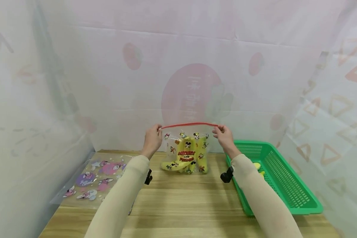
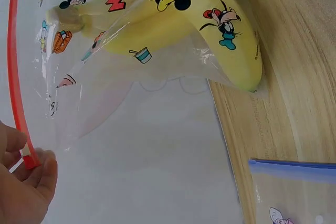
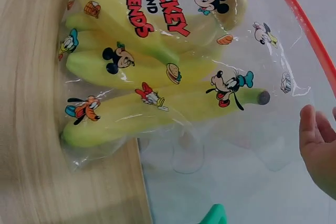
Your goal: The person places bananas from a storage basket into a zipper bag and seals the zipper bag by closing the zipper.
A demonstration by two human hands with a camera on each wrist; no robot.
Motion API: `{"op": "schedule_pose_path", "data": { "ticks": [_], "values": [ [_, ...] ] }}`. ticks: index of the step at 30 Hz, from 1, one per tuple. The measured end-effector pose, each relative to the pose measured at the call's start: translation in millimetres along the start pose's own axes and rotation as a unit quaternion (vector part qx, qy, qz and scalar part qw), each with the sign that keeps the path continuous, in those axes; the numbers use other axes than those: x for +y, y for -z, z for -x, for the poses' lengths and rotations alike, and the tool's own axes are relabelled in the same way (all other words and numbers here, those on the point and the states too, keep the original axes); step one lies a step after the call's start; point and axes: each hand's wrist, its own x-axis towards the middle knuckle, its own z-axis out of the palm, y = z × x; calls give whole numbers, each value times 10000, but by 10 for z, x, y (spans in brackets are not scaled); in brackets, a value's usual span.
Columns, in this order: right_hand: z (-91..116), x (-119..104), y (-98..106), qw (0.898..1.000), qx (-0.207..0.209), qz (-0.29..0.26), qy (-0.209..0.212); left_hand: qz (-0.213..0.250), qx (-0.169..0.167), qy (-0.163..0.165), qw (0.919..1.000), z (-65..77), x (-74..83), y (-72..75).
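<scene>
- Left sleeve (image 1: 120, 195) and right sleeve (image 1: 263, 196), pale cream, run in from the bottom edge, nearest the head camera; a black wrist mount (image 1: 148, 177) shows by the left cuff, another by the right.
- Left hand (image 1: 153, 139): thumb and fingers pinch the left end of the red zip strip (image 1: 188, 124), at the red slider (image 2: 30, 161).
- Right hand (image 1: 225, 137): fingertips clamped on the strip's other end; that grip is cut off in the right wrist view.
- Hands well apart, strip stretched between them, slightly bowed upward.
- Clear bag (image 1: 172, 145): hangs upright below the strip, mid-table near the back edge, "MICKEY AND FRIENDS" plus cartoon prints. Can't tell if the bottom bears on the tabletop (image 1: 178, 205).
- Bananas (image 1: 201, 155): several inside the bag, yellow with greenish tips; most stand upright, one lies across low at the left.
- Second bag (image 1: 86, 178): flat on the table at left, pink and purple prints, blue strip (image 2: 294, 167), partly under the left sleeve in the head view.
- Green basket (image 1: 281, 165): right side, perforated walls; yellow pieces (image 1: 257, 165) inside, mostly hidden by the right sleeve.
- Printed white cloth (image 1: 113, 92) behind.
</scene>
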Motion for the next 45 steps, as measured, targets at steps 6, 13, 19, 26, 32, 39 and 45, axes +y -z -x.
{"op": "schedule_pose_path", "data": {
  "ticks": [6, 13, 19, 26, 32, 39, 45],
  "values": [
    [3, 62, -35, 9986, -486, -132, -161, -298, -385, -11, 9988, 3, -18, -3],
    [12, 91, -88, 9966, -742, 317, -169, -392, -531, 25, 9978, 40, -79, 91],
    [225, 139, -261, 9907, -666, 1186, 64, -465, -881, 183, 9949, 210, -250, 253],
    [734, 244, -595, 9759, -1473, 1599, 208, -784, -1460, 273, 9858, 466, -575, 397],
    [1026, 478, -780, 9299, -2629, 2488, 653, -1316, -2183, 788, 9638, 615, -812, 369],
    [1226, 645, -1066, 8780, -3534, 3117, 842, -2148, -2442, 1329, 9362, 753, -991, 257],
    [1359, 668, -1261, 8661, -3787, 3160, 812, -2606, -2305, 1581, 9241, 825, -1072, 173]
  ]
}}
